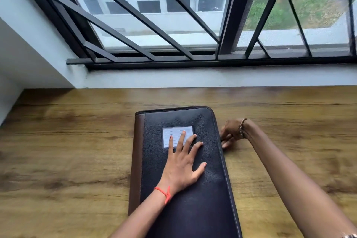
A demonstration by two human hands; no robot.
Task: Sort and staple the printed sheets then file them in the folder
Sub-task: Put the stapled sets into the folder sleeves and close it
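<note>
A black leather folder [202, 195] with a brown spine on its left lies closed on the wooden table, centre of view. A lined label window [170, 131] sits on its cover. My left hand [181, 166] rests flat on the cover, fingers spread, fingertips over the label. My right hand [230, 131] is at the folder's right edge near the top, fingers pinched at the zip edge; what it pinches is hidden. No printed sheets or stapler are in view.
The wooden table [67, 150] runs left and right of the folder. A pale window ledge [193, 78] borders its far edge, with a dark barred window [173, 25] above. A white wall [23, 44] stands at the left.
</note>
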